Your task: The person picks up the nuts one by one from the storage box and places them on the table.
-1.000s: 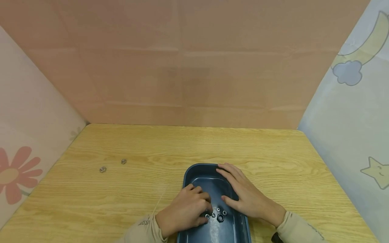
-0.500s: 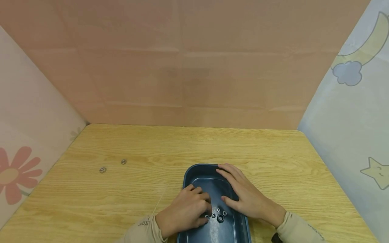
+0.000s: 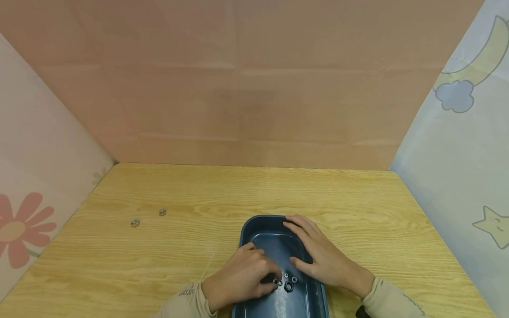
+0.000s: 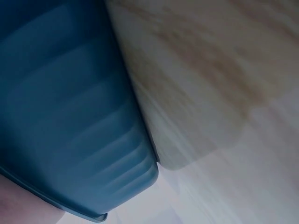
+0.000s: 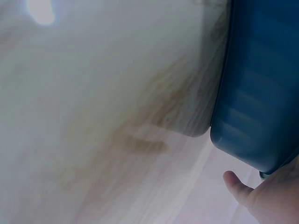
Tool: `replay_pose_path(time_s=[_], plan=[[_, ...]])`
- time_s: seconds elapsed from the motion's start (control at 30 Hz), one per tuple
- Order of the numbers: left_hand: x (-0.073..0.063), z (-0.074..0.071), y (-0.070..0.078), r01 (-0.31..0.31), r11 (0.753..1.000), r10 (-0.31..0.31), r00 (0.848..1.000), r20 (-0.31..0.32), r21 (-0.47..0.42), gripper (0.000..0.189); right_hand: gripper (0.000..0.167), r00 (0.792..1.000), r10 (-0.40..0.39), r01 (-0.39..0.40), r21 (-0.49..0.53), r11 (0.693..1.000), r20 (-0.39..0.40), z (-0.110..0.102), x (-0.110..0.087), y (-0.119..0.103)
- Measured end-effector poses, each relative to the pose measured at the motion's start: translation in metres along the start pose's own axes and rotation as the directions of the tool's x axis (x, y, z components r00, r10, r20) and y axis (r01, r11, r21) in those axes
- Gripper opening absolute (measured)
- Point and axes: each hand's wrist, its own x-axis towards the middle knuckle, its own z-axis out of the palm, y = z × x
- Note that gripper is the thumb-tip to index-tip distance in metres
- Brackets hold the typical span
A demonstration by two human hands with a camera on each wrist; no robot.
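A dark blue tray (image 3: 280, 247) lies on the wooden table, its near end cut off by the head view. Inside it are several small metal nuts, among them a larger dark nut (image 3: 289, 286). My left hand (image 3: 242, 276) reaches over the left rim and pinches a small nut (image 3: 275, 281) between thumb and forefinger, close to the tray floor. My right hand (image 3: 326, 256) rests over the right rim, fingers extended towards the far corner and thumb inside. The left wrist view shows the tray's outer side (image 4: 70, 107); in the right wrist view, one straight finger (image 5: 237, 186) sticks out past the tray.
Two metal nuts lie apart on the table's left side, one nearer (image 3: 135, 223) and one farther (image 3: 162, 212). A brown panel (image 3: 254, 88) stands behind the table (image 3: 338, 194). Patterned panels flank it left (image 3: 47, 132) and right (image 3: 457, 168).
My left forefinger and thumb have shifted slightly right, and the small nut between them has moved with them. My right hand and the tray stay where they were.
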Motion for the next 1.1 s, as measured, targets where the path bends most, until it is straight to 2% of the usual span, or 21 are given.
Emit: replay_pose_path(time_s=[0.5, 0.97, 1.1], plan=[[-0.001, -0.002, 0.0, -0.016, 0.999, 0.015, 0.999, -0.04, -0.039, 0.01, 0.076, 1.0, -0.009, 0.009, -0.005, 1.0, -0.007, 0.0, 0.0, 0.0], [0.001, -0.01, -0.006, -0.046, 0.983, 0.036, 0.998, -0.056, -0.179, 0.01, 0.076, 1.0, -0.016, 0.016, -0.016, 1.0, -0.024, 0.0, 0.0, 0.0], [0.001, -0.012, -0.008, -0.038, 0.983, 0.026, 0.997, -0.069, -0.182, 0.01, 0.076, 1.0, -0.018, 0.018, -0.022, 1.0, -0.018, 0.0, 0.0, 0.0]])
